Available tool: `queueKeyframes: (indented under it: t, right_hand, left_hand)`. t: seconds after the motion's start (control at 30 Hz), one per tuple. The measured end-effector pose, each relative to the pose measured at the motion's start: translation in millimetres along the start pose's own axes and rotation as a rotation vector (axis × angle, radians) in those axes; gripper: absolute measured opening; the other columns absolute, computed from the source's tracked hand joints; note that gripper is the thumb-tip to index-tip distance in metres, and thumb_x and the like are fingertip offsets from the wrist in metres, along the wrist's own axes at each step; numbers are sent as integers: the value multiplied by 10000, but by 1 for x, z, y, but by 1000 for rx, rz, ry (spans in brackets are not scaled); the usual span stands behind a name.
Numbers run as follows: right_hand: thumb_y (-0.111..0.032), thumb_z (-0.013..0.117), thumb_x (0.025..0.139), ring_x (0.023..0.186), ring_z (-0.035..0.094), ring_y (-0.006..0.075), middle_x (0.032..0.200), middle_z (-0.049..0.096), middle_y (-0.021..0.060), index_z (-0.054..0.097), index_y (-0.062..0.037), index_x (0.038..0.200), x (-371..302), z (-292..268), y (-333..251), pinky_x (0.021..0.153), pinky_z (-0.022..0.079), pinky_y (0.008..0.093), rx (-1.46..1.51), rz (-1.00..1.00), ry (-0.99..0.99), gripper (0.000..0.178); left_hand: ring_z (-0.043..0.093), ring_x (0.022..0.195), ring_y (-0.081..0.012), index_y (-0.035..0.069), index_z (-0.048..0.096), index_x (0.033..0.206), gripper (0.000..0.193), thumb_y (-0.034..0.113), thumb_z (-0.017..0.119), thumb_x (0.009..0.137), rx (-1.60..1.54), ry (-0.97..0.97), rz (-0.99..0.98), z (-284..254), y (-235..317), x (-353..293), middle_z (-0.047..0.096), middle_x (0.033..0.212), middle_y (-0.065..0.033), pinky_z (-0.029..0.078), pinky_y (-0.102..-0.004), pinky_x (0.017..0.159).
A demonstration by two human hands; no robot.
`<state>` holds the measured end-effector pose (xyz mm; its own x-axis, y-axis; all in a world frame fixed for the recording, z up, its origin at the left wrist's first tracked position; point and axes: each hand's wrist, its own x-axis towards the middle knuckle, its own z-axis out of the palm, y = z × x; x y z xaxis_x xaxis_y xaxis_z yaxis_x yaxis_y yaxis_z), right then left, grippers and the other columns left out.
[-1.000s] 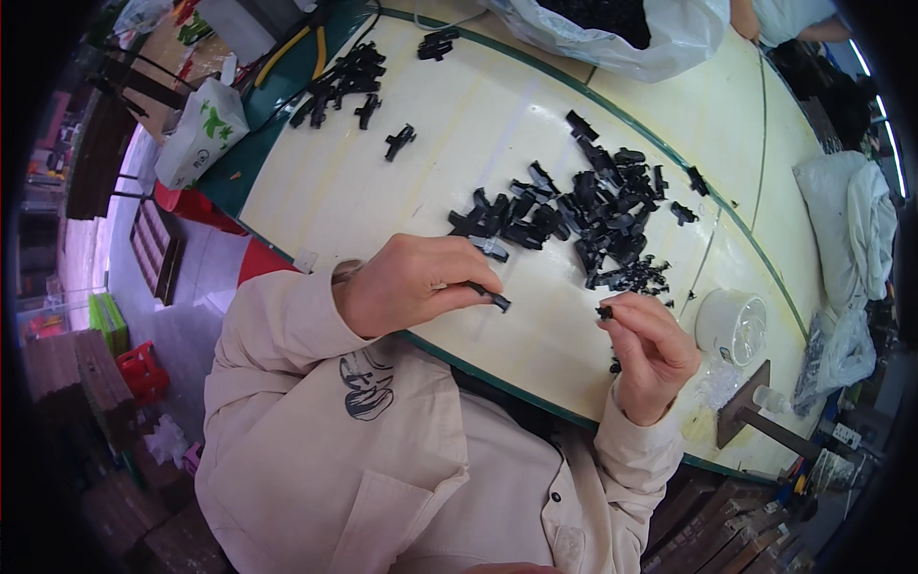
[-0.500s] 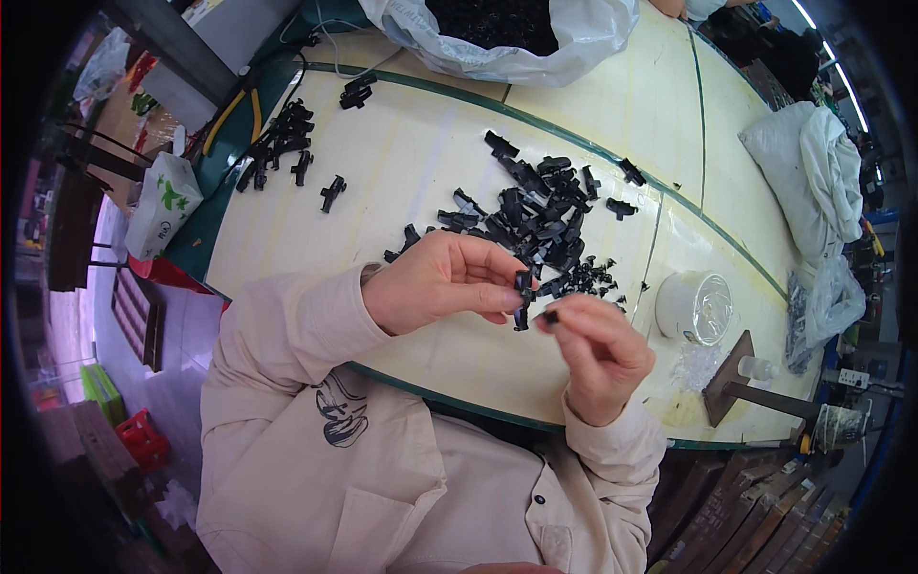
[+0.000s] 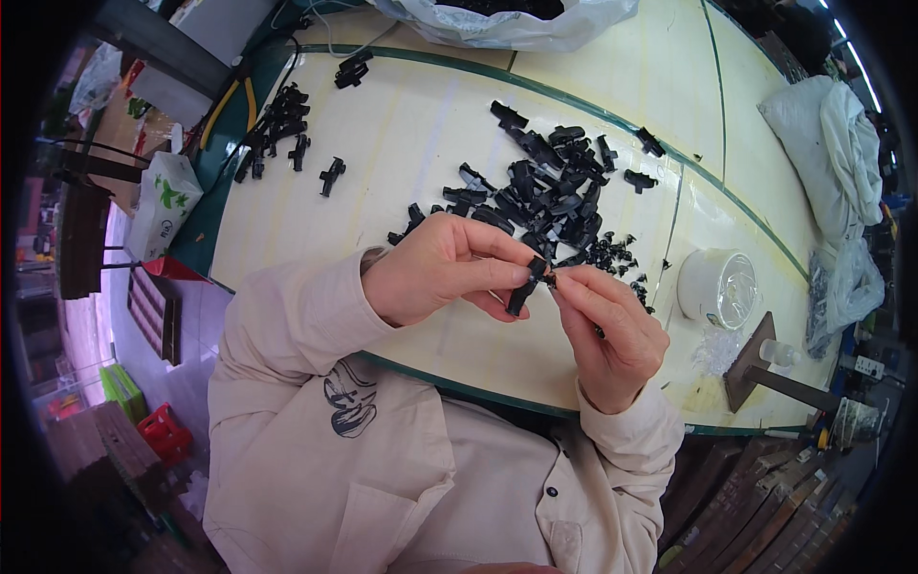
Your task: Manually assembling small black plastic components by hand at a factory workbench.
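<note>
"Over the table [image 3: 392, 143], what's changed?"

"Half a second ago the hands were slightly apart; now the right hand [image 3: 612, 333] has its fingertips up against the black part [image 3: 520, 298]."

"And their pose?"

"The left hand [image 3: 421, 275] reaches inward, thumb and fingers pinching that part, which tilts. The right, angled up, pinches a small piece [image 3: 549, 278] at its side."

"Shapes?"

"Long, dark, plastic-looking, like the jumbled pile [image 3: 559, 187] beyond."

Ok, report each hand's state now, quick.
Left hand: closed, holding a long black plastic part.
Right hand: closed, pinching a small black piece beside it.
</note>
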<state>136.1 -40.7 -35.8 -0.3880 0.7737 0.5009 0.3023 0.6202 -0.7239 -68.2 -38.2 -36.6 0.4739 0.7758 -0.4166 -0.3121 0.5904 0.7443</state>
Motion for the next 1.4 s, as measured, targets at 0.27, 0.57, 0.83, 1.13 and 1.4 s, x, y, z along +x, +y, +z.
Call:
queueKeyframes:
  t: [0.27,0.57,0.83,1.13,1.4]
  right_hand:
    - [108,666,715,789,655,214,941,645,141,632,15,980,0,2,0,645,535,248,41,31,-18,283]
    - [106,663,720,799,651,211,933,645,137,638,14,970,1,4,0,651,534,245,37,24,-16,268]
    - [79,668,732,778,655,210,898,658,137,651,9,945,-1,12,4,656,532,263,-30,57,3,225]
    - [3,701,696,668,585,221,792,614,101,662,-25,848,-8,-38,16,564,461,288,-392,334,105,160]
    - [1,694,632,774,532,248,791,568,67,640,-40,800,-16,-33,25,639,455,334,-510,221,-222,181]
  left_hand:
    - [647,808,-153,-30,607,1050,210,85,565,879,82,-2,30,1,3,-3,648,932,-97,558,-288,725]
    - [626,778,-115,-34,625,1030,186,50,568,874,208,62,256,5,-10,-2,624,909,-68,532,-231,711]
    - [618,730,-105,-36,631,1013,176,48,573,869,242,122,326,3,-20,0,633,861,-71,520,-223,673]
    - [605,656,-85,-25,637,1008,205,93,630,840,593,743,244,-108,1,-63,645,801,-62,511,-203,600]
    - [634,601,-136,30,650,986,186,99,656,814,1373,1303,443,-121,6,-67,646,840,-42,491,-221,548]
